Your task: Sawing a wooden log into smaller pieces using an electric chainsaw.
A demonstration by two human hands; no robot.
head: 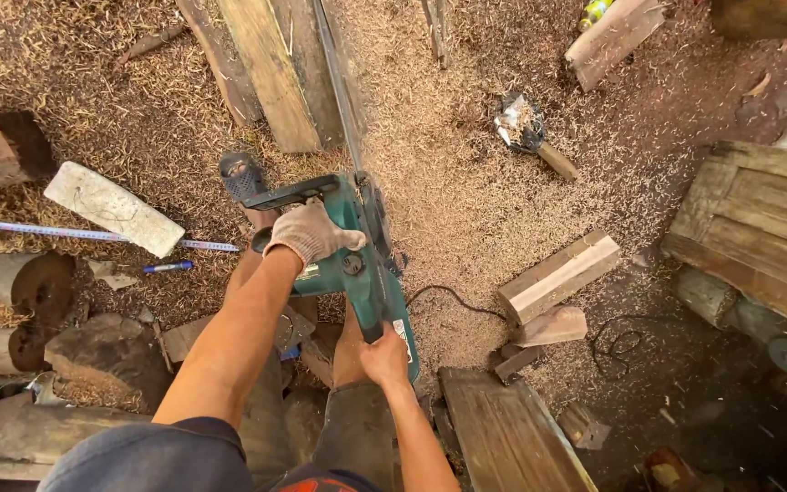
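Note:
I hold a green electric chainsaw (363, 264) with both hands. My left hand (310, 233), in a light knit glove, grips the black front handle. My bare right hand (384, 353) is closed on the rear grip. The saw's bar (342, 100) points away from me along the edge of a long wooden plank (270, 68). My sandalled foot (243, 178) rests on the wood beside the saw. A black cord (453, 296) trails from the saw across the sawdust.
Sawdust covers the ground. A measuring tape (66, 232), a white block (113, 208) and a blue pen (168, 267) lie left. Logs (11, 292) sit at the far left. Wood offcuts (557, 278), a hatchet (530, 137) and stacked planks (758, 228) lie right.

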